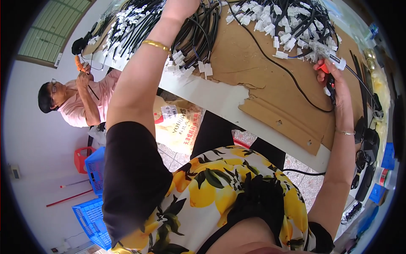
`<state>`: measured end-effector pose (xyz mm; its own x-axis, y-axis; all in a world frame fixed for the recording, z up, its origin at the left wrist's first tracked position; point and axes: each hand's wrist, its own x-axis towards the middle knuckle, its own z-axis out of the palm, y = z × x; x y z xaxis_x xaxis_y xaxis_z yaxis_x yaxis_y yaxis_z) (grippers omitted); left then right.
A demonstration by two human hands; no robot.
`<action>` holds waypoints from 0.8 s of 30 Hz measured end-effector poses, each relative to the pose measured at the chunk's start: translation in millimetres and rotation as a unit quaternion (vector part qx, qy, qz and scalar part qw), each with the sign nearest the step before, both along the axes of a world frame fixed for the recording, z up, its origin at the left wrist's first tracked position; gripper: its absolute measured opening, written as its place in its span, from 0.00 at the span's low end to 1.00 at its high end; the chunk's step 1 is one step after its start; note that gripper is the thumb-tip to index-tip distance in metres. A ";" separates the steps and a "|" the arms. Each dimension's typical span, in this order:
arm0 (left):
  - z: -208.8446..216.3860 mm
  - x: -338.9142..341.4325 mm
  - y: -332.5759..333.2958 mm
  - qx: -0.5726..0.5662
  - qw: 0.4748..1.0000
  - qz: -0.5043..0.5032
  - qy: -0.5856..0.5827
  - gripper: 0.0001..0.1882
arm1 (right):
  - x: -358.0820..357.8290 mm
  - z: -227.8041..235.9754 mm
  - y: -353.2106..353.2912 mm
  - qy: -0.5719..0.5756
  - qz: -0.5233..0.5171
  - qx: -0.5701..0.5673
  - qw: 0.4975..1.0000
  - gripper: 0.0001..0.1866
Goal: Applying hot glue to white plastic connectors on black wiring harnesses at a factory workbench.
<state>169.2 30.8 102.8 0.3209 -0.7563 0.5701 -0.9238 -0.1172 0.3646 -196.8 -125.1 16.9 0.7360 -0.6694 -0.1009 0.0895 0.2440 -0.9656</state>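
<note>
Black cable with white connector lay on cardboard sheet, far right of desk. Gripped by right hand alongside orange-handled tool. Left hand reached into far cable bundles; closure undeterminable. Risk judged: snagging, pulling neighbouring connectors off.

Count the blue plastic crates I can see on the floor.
2: one blue crate beside the red stool, another blue crate lower left. More may be hidden behind my arm.
</note>
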 end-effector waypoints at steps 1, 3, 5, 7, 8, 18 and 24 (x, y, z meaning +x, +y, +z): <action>10.7 -17.8 12.8 -0.021 0.997 -0.037 0.063 0.07 | 0.8 -0.4 -0.3 -0.010 0.007 0.006 1.000 0.13; 22.5 -44.7 25.9 -0.025 0.998 -0.051 0.026 0.07 | -2.6 0.4 -1.0 -0.020 0.006 0.010 1.000 0.13; 23.7 -55.4 29.9 -0.031 0.997 -0.072 -0.005 0.08 | -4.4 -0.2 -1.1 -0.025 0.008 0.005 1.000 0.14; 12.2 -42.7 26.5 -0.014 0.996 -0.090 0.007 0.09 | -3.2 -2.0 -4.6 -0.001 0.030 -0.024 0.999 0.14; 6.3 -38.1 17.6 0.007 0.995 -0.101 0.024 0.11 | -5.6 -4.0 -9.3 0.016 0.052 -0.035 0.998 0.14; -31.5 -80.8 -45.8 0.050 0.983 -0.163 0.072 0.07 | -6.1 2.1 4.4 -0.035 -0.023 0.025 0.999 0.14; -47.8 -104.4 -73.2 0.091 0.990 -0.112 0.007 0.09 | -5.6 -1.2 2.5 -0.082 -0.006 0.048 0.995 0.14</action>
